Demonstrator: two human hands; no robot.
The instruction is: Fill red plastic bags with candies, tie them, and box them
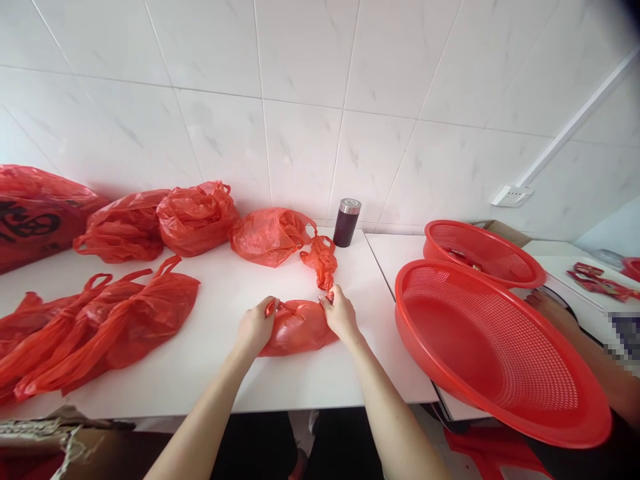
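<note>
Red plastic bag (301, 328) lies on the white tabletop (215, 363), its 2 top corners pinched in the fingers of the left hand (259, 325) and the right hand (341, 313). Just beyond it sits a crumpled red bag (321, 261), with a dark tumbler (347, 223) near the tiled wall (300, 120).
</note>
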